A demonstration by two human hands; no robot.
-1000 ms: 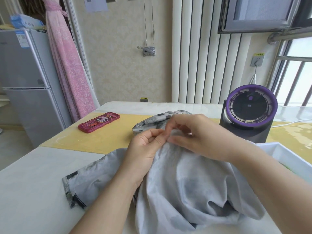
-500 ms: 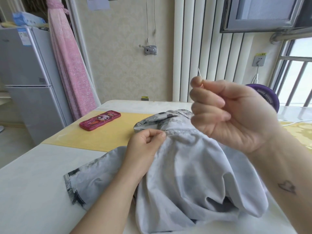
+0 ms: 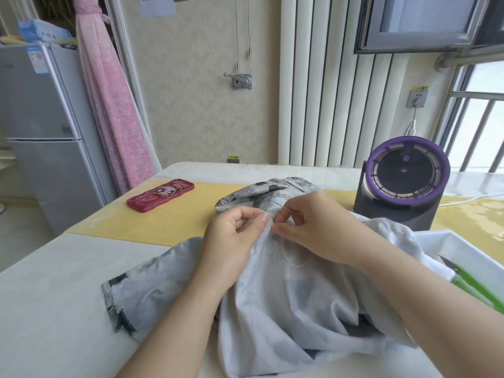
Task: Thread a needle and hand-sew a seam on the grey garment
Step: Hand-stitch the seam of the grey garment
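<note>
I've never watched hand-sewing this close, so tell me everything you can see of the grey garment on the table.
The grey garment is thin, pale grey woven-looking cloth, lying crumpled in soft folds on the white table. Its far end and near-left edge show a darker grey and black print. The left hand pinches a raised fold; the right hand holds a thin needle at that fold. A loop of pale thread lies on the cloth. On the right it laps against a white tray.
</note>
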